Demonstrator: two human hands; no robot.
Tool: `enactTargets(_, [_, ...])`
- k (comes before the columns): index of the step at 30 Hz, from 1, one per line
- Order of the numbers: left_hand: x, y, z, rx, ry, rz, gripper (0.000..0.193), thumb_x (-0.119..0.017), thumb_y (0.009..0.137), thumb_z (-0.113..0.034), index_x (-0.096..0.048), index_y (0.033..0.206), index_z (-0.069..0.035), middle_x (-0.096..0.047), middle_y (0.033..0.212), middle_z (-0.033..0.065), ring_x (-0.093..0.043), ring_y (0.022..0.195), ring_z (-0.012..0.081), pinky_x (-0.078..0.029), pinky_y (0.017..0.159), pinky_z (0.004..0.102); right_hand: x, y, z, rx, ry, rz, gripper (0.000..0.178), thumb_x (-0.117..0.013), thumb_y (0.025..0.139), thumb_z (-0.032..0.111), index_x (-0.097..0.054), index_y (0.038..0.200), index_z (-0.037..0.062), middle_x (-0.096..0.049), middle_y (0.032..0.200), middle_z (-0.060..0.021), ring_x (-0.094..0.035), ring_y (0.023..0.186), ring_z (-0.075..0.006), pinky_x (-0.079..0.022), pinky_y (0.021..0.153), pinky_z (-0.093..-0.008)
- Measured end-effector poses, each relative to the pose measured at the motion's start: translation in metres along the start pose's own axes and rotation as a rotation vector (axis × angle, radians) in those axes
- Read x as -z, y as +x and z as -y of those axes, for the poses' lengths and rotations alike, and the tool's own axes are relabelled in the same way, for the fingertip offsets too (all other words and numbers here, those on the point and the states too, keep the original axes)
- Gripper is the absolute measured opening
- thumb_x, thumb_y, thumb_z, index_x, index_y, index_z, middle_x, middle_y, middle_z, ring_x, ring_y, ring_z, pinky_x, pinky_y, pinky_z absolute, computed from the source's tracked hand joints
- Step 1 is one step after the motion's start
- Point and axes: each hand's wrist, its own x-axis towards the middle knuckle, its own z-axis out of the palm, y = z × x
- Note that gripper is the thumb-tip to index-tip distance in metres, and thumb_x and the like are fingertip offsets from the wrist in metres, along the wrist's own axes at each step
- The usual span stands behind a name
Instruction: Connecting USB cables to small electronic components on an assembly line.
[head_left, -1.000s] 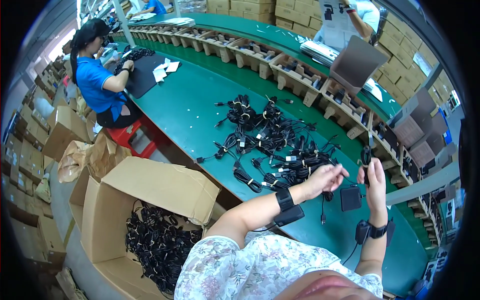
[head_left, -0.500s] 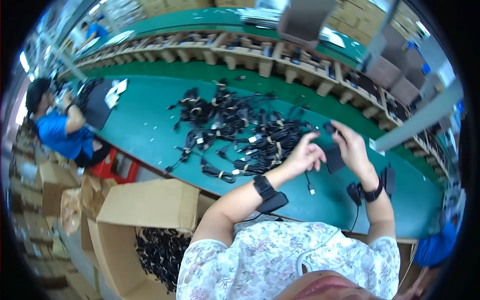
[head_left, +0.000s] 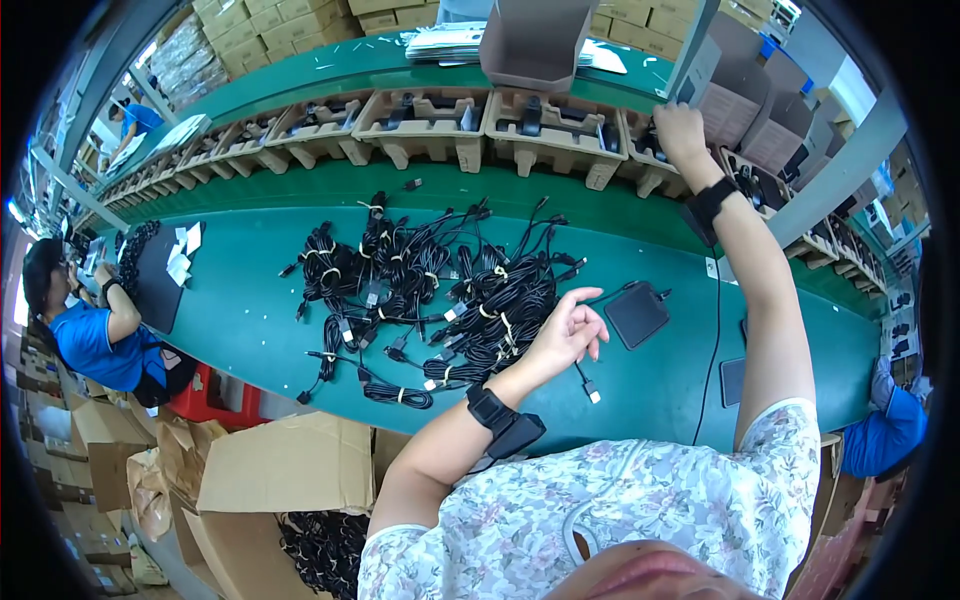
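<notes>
From afar I see the left hand (head_left: 568, 335), fingers loosely bent, beside bundled black cables (head_left: 505, 300) on the green table (head_left: 245, 325), the right hand (head_left: 681, 135) at a brown tray (head_left: 652, 180), its grip hidden from me

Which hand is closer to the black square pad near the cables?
Left. The left hand is just left of the black square pad; the right hand is farther, at a cardboard tray.
</notes>
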Motion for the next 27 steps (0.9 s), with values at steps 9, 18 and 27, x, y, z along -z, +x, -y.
enactTargets(9, [0.001, 0.000, 0.000, 0.002, -0.045, 0.010, 0.040, -0.047, 0.090, -0.006, -0.031, 0.127, -0.006, -0.056, 0.085, 0.0081, -0.055, 0.062, 0.0100, -0.038, 0.048, 0.0183, -0.054, 0.030, 0.020, -0.018, 0.101, 0.064, 0.016, -0.048, 0.083, 0.015, -0.060, 0.087, 0.0057, -0.063, 0.081, -0.0109, -0.061, 0.080, -0.0293, -0.049, 0.067, -0.0412])
enactTargets(18, [0.000, 0.001, 0.000, 0.033, -0.036, 0.004, 0.033, -0.046, 0.090, -0.004, -0.036, 0.122, -0.004, -0.056, 0.086, 0.0070, -0.055, 0.062, 0.0092, -0.038, 0.049, 0.0178, -0.055, 0.019, 0.024, -0.243, 0.231, 0.155, 0.033, -0.042, 0.087, 0.025, -0.051, 0.107, 0.0009, -0.059, 0.101, -0.0210, -0.054, 0.099, -0.0368, -0.044, 0.081, -0.0460])
enactTargets(27, [0.000, 0.003, 0.000, 0.028, -0.002, 0.014, 0.029, -0.045, 0.090, -0.003, -0.040, 0.119, -0.003, -0.056, 0.086, 0.0066, -0.055, 0.063, 0.0087, -0.038, 0.049, 0.0174, -0.084, 0.018, 0.001, -0.171, 0.453, 0.101, 0.033, -0.042, 0.084, 0.012, -0.052, 0.115, 0.0046, -0.057, 0.111, -0.0191, -0.054, 0.101, -0.0353, -0.045, 0.084, -0.0432])
